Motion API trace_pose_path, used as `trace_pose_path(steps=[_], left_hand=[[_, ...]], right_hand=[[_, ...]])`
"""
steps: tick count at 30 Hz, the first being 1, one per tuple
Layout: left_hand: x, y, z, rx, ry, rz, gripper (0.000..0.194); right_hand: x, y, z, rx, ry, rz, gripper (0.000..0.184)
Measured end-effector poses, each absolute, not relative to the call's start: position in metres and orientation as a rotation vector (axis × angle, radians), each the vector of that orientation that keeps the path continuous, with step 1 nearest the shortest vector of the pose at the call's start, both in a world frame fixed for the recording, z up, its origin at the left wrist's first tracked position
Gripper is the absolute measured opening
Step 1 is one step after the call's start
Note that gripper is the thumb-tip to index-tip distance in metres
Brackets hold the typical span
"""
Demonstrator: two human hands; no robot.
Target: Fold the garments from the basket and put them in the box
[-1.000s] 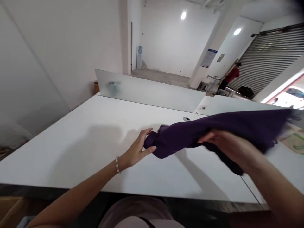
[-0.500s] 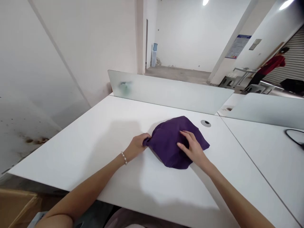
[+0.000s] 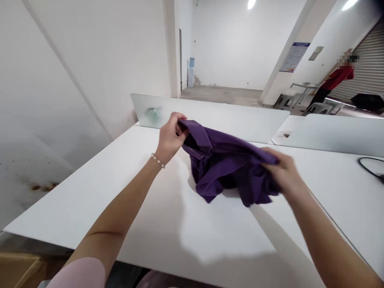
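Observation:
A dark purple cloth (image 3: 228, 160) hangs in loose folds above the white table (image 3: 144, 224), stretched between both hands. My left hand (image 3: 172, 136) pinches its left end, where a wide folded band of the fabric shows; a beaded bracelet is on that wrist. At the opposite end, my right hand (image 3: 283, 172) is closed round the bunched fabric and slightly blurred. The cloth's lower folds droop close to the tabletop. Whether it is a garment or a bag, I cannot tell.
Along the table's far edge stands a frosted divider (image 3: 210, 116), with a second divider (image 3: 339, 134) to the right. A black cable (image 3: 369, 162) lies at the right. A cardboard box (image 3: 18, 266) is below, at lower left. A person in red (image 3: 337, 78) is in the background.
The cloth was lying on the table with my right hand resting open on it. Both hands have now lifted it; the left moved up and away, the right moved rightward and closed on the fabric.

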State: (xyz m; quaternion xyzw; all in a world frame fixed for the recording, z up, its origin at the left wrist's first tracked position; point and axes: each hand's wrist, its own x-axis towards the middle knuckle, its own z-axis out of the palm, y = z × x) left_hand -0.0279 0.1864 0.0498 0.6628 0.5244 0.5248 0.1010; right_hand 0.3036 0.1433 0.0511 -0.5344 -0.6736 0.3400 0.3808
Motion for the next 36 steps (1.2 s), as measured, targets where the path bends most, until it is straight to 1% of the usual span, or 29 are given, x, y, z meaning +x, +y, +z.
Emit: trace_pose_path(steps=[1,3,5,7,9,11,13,14,17,20,22,24,25,28,29,30,31,33,35,36], left_hand=[[-0.028,0.191,0.051,1.995,1.568,1.625,0.031],[-0.025,0.197,0.049,2.079,1.561,1.715,0.029],[-0.020,0.201,0.036,2.198,1.545,1.666,0.030],[-0.020,0.202,0.015,2.287,1.562,1.458,0.034],[-0.030,0.199,-0.012,2.257,1.588,1.165,0.039],[-0.048,0.194,-0.040,2.112,1.584,0.864,0.036],[-0.069,0.187,-0.065,1.951,1.595,0.663,0.031],[-0.078,0.183,-0.076,1.896,1.616,0.609,0.029],[-0.092,0.180,-0.099,1.840,1.693,0.572,0.026],[-0.086,0.189,-0.111,1.818,1.715,0.607,0.033],[-0.078,0.198,-0.115,1.791,1.707,0.654,0.030],[-0.071,0.203,-0.115,1.752,1.677,0.723,0.024],[-0.069,0.203,-0.114,1.729,1.653,0.761,0.020],[-0.068,0.196,-0.104,1.656,1.548,0.853,0.011],[-0.070,0.192,-0.098,1.635,1.510,0.878,0.012],[-0.072,0.189,-0.091,1.619,1.475,0.904,0.013],[-0.074,0.188,-0.082,1.606,1.447,0.933,0.013],[-0.081,0.192,-0.056,1.588,1.409,0.995,0.013],[-0.088,0.207,-0.015,1.585,1.401,1.079,0.012],[-0.091,0.218,0.013,1.596,1.417,1.153,0.012]], right_hand=[[0.317,0.150,0.064,-1.367,-1.634,0.923,0.034],[0.336,0.161,0.077,-1.376,-1.596,1.043,0.038],[0.347,0.172,0.067,-1.432,-1.669,1.104,0.043],[0.351,0.179,0.039,-1.524,-1.715,1.090,0.050],[0.351,0.179,0.005,-1.578,-1.707,1.146,0.058],[0.350,0.173,-0.023,-1.517,-1.701,1.333,0.062],[0.349,0.166,-0.037,-1.477,-1.691,1.436,0.065],[0.347,0.166,-0.040,-1.494,-1.710,1.404,0.068],[0.339,0.180,-0.041,-1.599,-1.842,1.130,0.074],[0.321,0.207,-0.040,-1.646,-1.982,0.980,0.066],[0.305,0.222,-0.041,-1.670,-2.069,0.942,0.062],[0.293,0.228,-0.041,-1.690,-2.165,0.903,0.057],[0.289,0.228,-0.040,-1.701,-2.206,0.891,0.051],[0.291,0.219,-0.035,-1.745,-2.281,0.881,0.024],[0.295,0.215,-0.030,-1.763,-2.284,0.883,0.017],[0.300,0.212,-0.024,-1.784,-2.271,0.881,0.013],[0.305,0.210,-0.015,-1.808,-2.242,0.874,0.015],[0.314,0.210,0.015,-1.857,-2.148,0.836,0.024],[0.324,0.216,0.063,-1.885,-2.018,0.741,0.034],[0.331,0.220,0.093,-1.881,-1.945,0.667,0.039]])
